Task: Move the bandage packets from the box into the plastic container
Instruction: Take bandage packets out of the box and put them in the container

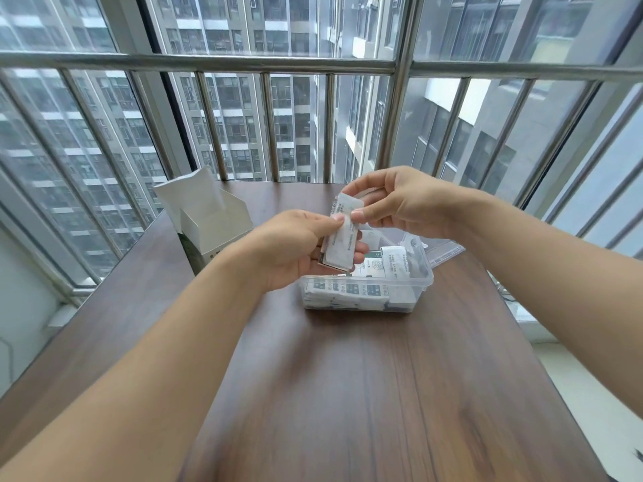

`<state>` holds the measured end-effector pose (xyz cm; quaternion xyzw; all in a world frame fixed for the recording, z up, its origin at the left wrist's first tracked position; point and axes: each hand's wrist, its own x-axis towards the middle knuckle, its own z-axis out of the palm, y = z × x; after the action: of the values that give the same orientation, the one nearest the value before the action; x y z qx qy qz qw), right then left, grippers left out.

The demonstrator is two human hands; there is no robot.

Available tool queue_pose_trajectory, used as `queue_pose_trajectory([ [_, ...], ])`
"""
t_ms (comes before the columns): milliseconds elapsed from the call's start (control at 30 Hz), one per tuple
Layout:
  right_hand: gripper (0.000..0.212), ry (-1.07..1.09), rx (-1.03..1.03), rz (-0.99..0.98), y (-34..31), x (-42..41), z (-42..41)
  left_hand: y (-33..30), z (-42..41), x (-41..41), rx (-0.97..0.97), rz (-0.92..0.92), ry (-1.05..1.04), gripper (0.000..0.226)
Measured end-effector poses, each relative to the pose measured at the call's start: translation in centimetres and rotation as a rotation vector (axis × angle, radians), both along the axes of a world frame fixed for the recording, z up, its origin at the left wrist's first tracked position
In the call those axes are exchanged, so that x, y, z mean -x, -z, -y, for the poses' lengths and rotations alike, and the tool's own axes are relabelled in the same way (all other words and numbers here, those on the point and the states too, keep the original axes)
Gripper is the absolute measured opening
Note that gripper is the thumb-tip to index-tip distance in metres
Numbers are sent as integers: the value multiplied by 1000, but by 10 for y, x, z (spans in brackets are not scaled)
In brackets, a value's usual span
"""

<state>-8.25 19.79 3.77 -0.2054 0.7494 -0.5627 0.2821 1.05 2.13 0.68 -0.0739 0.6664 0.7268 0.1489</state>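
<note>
Two hands | left hand (295, 245) fingers, right hand (400, 203) fingers pinching packet stack (342, 238) | one container (365, 290) | one box (212, 220)

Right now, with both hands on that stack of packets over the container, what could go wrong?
1. The left hand holds the stack of bandage packets while the right hand pinches its top packet; loose ones could slip and land on the table rather than in the plastic container.
2. The container already looks quite full, so added packets may pile up and spill over its rim.
3. The open box stands close by the left forearm and could be knocked over.
</note>
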Motion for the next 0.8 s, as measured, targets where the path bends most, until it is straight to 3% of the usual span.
queue_pose_trajectory([
  [200, 35, 55, 4, 51, -5, -5, 3, 7, -5, 5, 47, -97, -186, 8],
  [633, 39, 211, 35, -117, -2, -1, -9, 16, 2, 8, 26, -147, -476, 10],
  [800, 27, 269, -1, -387, -7, -2, -20, 18, 3, 7, 30, -208, -560, 14],
])
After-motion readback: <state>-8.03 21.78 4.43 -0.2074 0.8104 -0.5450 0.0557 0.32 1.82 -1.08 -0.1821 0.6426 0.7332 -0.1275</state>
